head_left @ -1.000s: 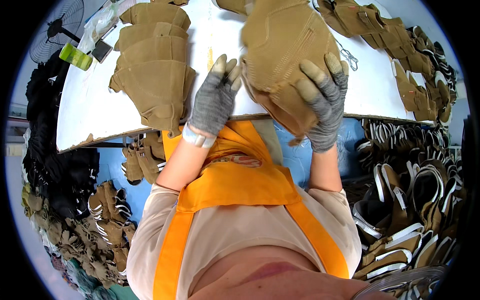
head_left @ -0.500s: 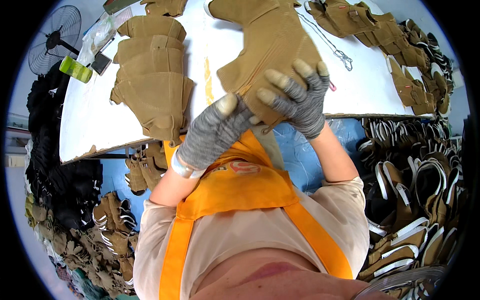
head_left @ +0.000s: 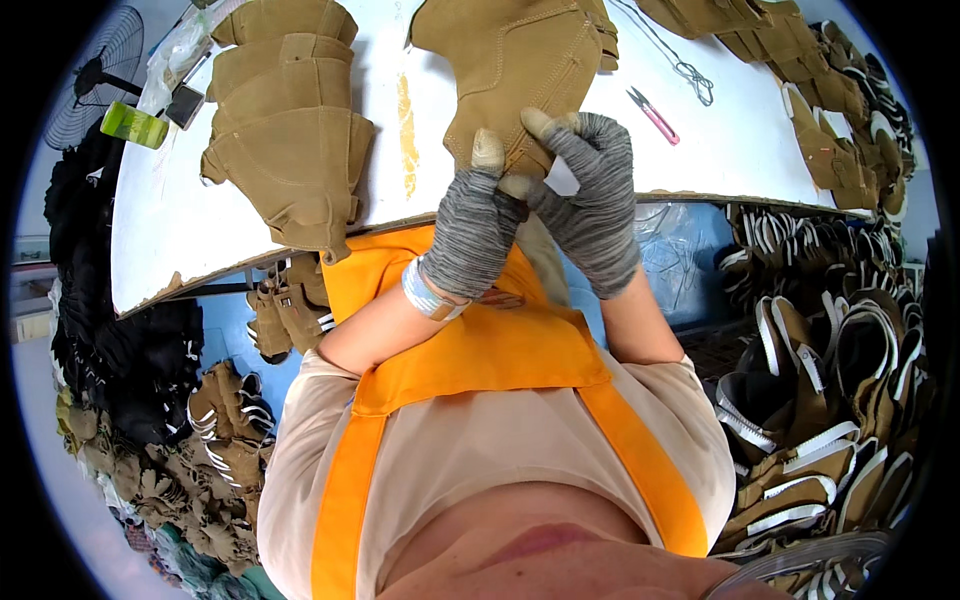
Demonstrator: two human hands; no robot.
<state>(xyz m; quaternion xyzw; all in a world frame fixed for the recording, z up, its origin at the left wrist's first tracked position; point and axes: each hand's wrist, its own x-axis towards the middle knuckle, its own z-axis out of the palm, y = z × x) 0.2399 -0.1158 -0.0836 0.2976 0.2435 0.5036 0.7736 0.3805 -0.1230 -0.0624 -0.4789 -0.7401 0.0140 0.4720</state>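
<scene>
A brown suede boot upper (head_left: 510, 65) with stitched seams lies on the white table (head_left: 650, 165), its lower end raised at the near edge. My left hand (head_left: 465, 235), in a grey knit glove with cream fingertips, is closed on that lower end, thumb on top. My right hand (head_left: 597, 205), gloved alike, pinches the same end from the right. A small white piece (head_left: 562, 178) shows beside the right fingers; I cannot tell whether it is a tag or lining. Most of the left fingers are hidden under the upper.
Pink-handled thread snips (head_left: 655, 118) and a grey cord (head_left: 690, 75) lie right of the upper. Stacked brown uppers (head_left: 285, 140) sit to the left, more (head_left: 830, 150) at the right edge. White-zippered pieces (head_left: 810, 400) pile up lower right. A green cup (head_left: 134, 125) stands far left.
The boot upper has turned, showing a stitched face. My right hand has gone from lying spread across it to pinching its lower end. The snips are now uncovered.
</scene>
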